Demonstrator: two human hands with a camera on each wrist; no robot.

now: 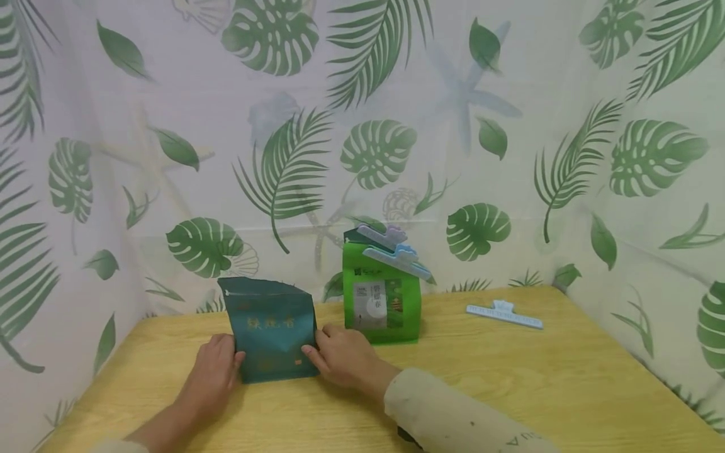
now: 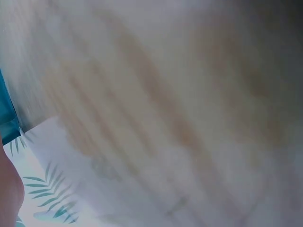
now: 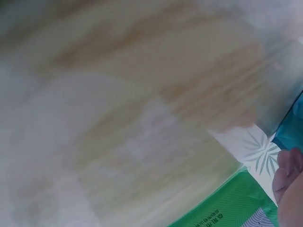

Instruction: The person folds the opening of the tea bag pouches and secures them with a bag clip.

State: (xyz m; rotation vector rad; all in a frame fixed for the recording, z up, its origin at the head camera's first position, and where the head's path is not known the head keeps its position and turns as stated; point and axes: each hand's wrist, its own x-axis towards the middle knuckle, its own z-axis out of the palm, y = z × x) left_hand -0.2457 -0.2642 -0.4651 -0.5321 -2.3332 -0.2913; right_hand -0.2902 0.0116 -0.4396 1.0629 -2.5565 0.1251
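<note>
A dark teal pouch [image 1: 274,336] with gold lettering stands upright on the table, its top edge slanting down to the right. My left hand [image 1: 212,371] grips the pouch's lower left side. On the other side my right hand [image 1: 345,358] holds it, thumb on the front and fingers around the right edge. Only a sliver of the teal pouch [image 2: 7,113] and part of the left hand [image 2: 8,194] show in the left wrist view. The right wrist view catches the pouch [image 3: 293,125] and curled fingers of the right hand [image 3: 289,175] at its right edge.
Behind the right hand stands a bright green bag [image 1: 385,302] with a pale blue clip [image 1: 396,259] across its top. A purple clip [image 1: 382,235] is on a dark bag behind it. Another blue clip [image 1: 504,314] lies on the wooden table [image 1: 510,390]. A leaf-patterned cloth [image 1: 396,75] surrounds the table.
</note>
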